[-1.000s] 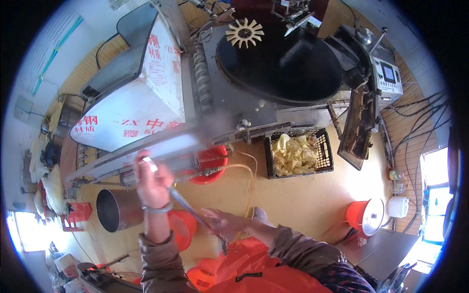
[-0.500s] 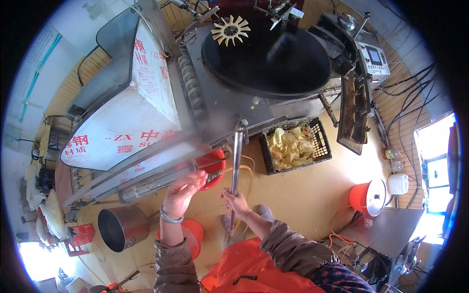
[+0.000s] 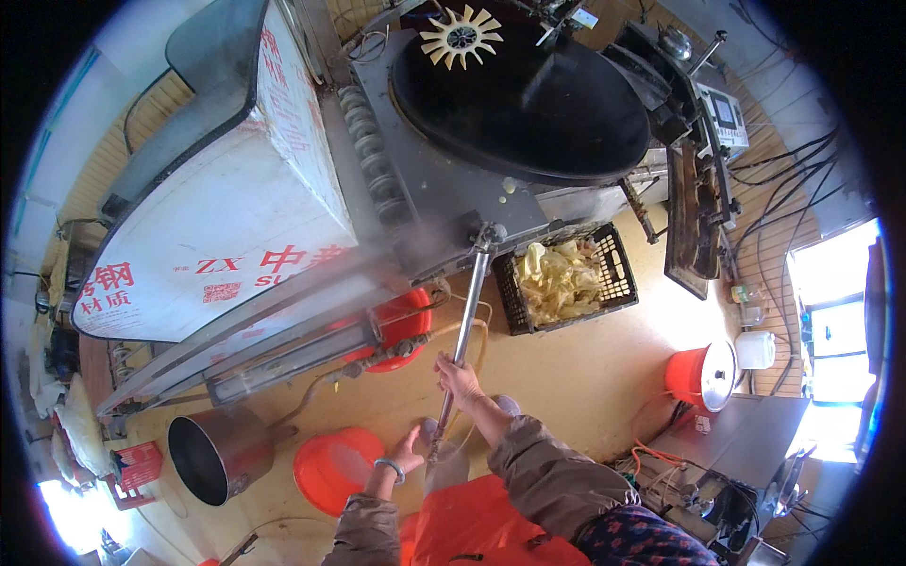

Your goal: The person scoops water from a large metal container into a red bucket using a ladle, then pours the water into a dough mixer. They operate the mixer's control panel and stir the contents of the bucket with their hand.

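My right hand [image 3: 458,377] is closed round a long shiny metal tube [image 3: 471,302], whose upper end meets a fitting on the machine's front edge [image 3: 489,236]. My left hand [image 3: 406,450] is lower and to the left, beside the tube's lower end, fingers apart and holding nothing that I can see. Beyond the tube are the machine's large round black plate [image 3: 528,104], a pale fan-like wheel [image 3: 461,36] on it, and a black crate [image 3: 510,302] of crumpled yellowish material. At left stands a white panelled hopper [image 3: 236,198] with red print.
A red basin [image 3: 335,472] sits by my feet, a steel pot [image 3: 219,457] left of it, another red tub [image 3: 391,330] under the machine. At right are a lidded red bucket [image 3: 698,377], a white jug [image 3: 755,351], cables and a metal table [image 3: 746,453]; orange hoses run across the floor.
My left hand has moved from high on the left down toward the tube's lower end. The tube has swung upright, its upper end now at the machine's edge, with my right hand on it.
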